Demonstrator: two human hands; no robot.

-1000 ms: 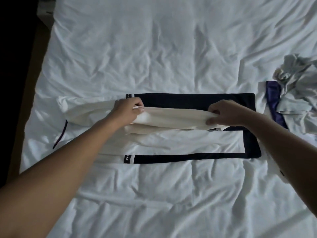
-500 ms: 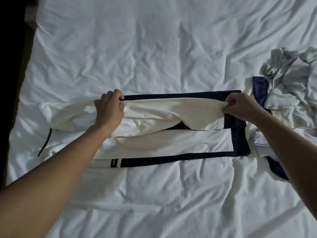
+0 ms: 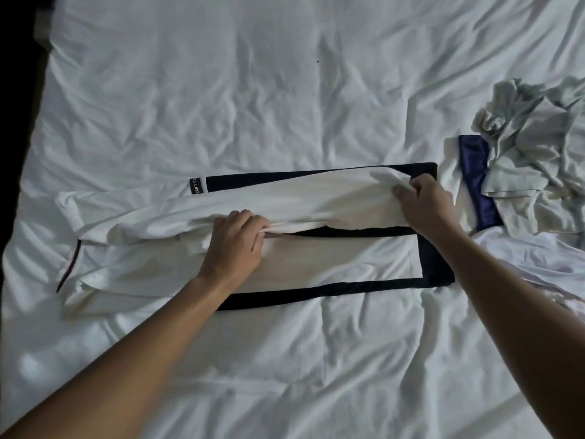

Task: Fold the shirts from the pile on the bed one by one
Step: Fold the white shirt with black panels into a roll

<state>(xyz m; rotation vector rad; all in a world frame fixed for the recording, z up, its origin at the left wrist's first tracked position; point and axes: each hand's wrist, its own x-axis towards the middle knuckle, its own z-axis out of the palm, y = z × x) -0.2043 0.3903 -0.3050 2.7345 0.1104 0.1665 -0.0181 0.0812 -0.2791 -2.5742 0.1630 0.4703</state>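
Note:
A white shirt with dark navy borders (image 3: pixel 316 264) lies stretched left to right across the middle of the bed. Its far long side is folded over toward me as a white flap. My left hand (image 3: pixel 235 245) grips the near edge of that flap at the shirt's middle. At the right end of the flap, my right hand (image 3: pixel 424 204) pinches the cloth near the navy border. The pile of shirts (image 3: pixel 535 160) lies crumpled at the right edge of the bed, pale grey cloth on top with a purple band showing beneath it.
The white, wrinkled bed sheet (image 3: pixel 253 90) fills most of the view. The bed's left edge (image 3: pixel 38 128) drops into darkness. Another white garment (image 3: pixel 522 258) lies under my right forearm beside the pile.
My left hand has shifted from the flap's left end toward the shirt's middle. My right hand still holds the right end, and the flap now lies lower and flatter on the shirt.

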